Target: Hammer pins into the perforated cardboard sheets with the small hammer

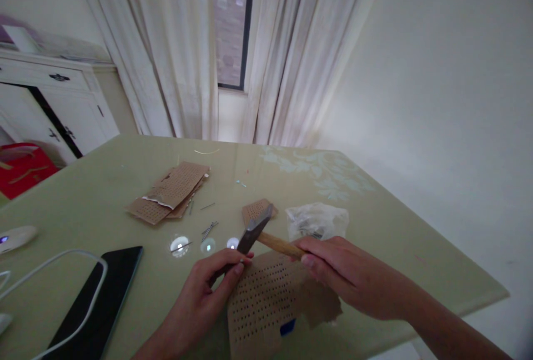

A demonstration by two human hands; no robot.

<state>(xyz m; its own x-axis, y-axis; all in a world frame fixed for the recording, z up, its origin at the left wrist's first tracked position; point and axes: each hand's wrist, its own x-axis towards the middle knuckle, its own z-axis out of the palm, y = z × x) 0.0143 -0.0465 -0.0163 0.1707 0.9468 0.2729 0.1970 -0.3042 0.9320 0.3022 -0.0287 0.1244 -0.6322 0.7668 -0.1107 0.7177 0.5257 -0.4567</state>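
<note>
My right hand (353, 277) is closed round the wooden handle of a hammer (281, 244). Its grey metal head slants down to the fingertips of my left hand (208, 288). Those fingers are pinched together at the upper left edge of a brown cardboard piece (260, 304) with rows of small holes. A tiny metallic tip, apparently a nail (241, 261), shows between thumb and forefinger; most of it is hidden. The cardboard has a torn right side and a blue patch (287, 327) near its lower edge.
Several loose nails (209, 229) lie beyond my left hand. Farther left are stacked punched cardboard sheets (172, 191). A smaller cardboard piece (252, 211) and a clear plastic bag (318, 220) lie past the hammer. A black tablet-like slab (100, 299) and a white cable (102, 282) occupy the near left.
</note>
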